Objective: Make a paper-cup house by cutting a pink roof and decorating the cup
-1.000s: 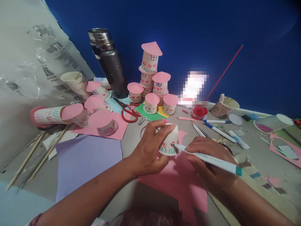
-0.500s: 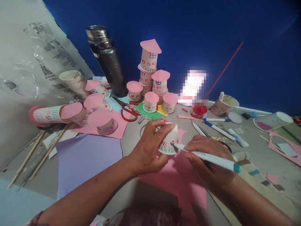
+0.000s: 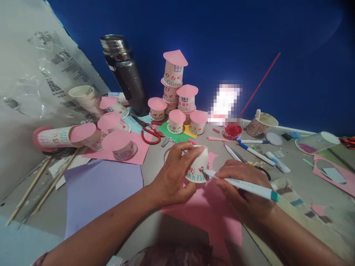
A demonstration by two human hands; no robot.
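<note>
My left hand [image 3: 174, 173] is closed around a white paper cup [image 3: 200, 162], thumb below and fingers over its top. Red flower marks and a green scribbled band decorate the cup's side. In my right hand [image 3: 244, 184] is a white marker [image 3: 249, 187] with a green end, held like a pen. Its green tip touches the cup beside the red marks, or is very close to it. Beneath both hands lies a cut sheet of pink paper [image 3: 205, 207]. Behind them stands a stacked cup tower [image 3: 174, 75] with a pink cone roof, among several smaller roofed cups [image 3: 176, 123].
Red-handled scissors [image 3: 151, 136] and a dark flask [image 3: 129, 77] stand or lie left of the tower. Purple paper [image 3: 105, 192] is at left, near more decorated cups [image 3: 122, 146]. Markers [image 3: 256, 154], a red-filled dish [image 3: 232, 132] and a patterned cup [image 3: 260, 125] are at right.
The whole view has shifted slightly. Both hands keep their grips, and the marker tip stays at nearly the same spot on the cup's side.
</note>
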